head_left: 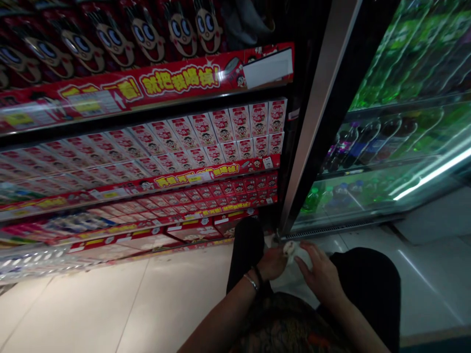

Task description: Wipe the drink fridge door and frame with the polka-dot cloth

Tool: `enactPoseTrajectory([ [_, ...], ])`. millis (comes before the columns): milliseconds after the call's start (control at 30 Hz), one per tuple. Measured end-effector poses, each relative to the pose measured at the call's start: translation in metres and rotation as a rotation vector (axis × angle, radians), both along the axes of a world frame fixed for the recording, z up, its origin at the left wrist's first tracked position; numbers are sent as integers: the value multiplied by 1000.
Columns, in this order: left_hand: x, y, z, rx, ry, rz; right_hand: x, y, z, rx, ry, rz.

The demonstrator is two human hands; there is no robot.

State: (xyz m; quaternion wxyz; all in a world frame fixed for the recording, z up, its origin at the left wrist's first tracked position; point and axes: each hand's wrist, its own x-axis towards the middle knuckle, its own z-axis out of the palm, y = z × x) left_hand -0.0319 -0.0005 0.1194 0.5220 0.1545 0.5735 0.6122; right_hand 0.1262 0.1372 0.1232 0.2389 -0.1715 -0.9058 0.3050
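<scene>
My left hand (275,264), with a dark band and a silver bracelet at its wrist, is closed around a small white crumpled thing (290,248). It looks like a cloth or soft wrapping, but it is too dim to name for sure. From the other side, my right hand (324,274) reaches onto the same white piece, its thumb and forefinger curled about its edge. Both hands are low between my bent knees, over the floor by the foot of the fridge's frame.
Shelves of red and white drink cartons (202,130) fill the left, with red cans (143,37) above. A metal upright (312,117) separates them from a glass-fronted fridge of bottles (368,137). My dark-clothed knees (248,240) flank my hands. Pale floor tiles (91,309) lie below.
</scene>
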Motion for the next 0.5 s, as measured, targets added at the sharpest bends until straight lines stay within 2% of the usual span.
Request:
enactPoseTrajectory([
  [133, 4, -1, 8, -95, 289, -310, 16, 24, -19, -237, -140, 77],
  [233, 3, 2, 9, -152, 430, -467, 25, 29, -29, -458, -315, 103],
  [300, 1, 3, 8, -196, 518, -507, 28, 29, -30, -532, -387, 101],
  [367, -3, 2, 5, -236, 578, -510, 28, 27, -27, -540, -373, 83],
  [500, -6, -2, 3, -263, 511, -494, 26, 25, -17, -526, -271, 46],
])
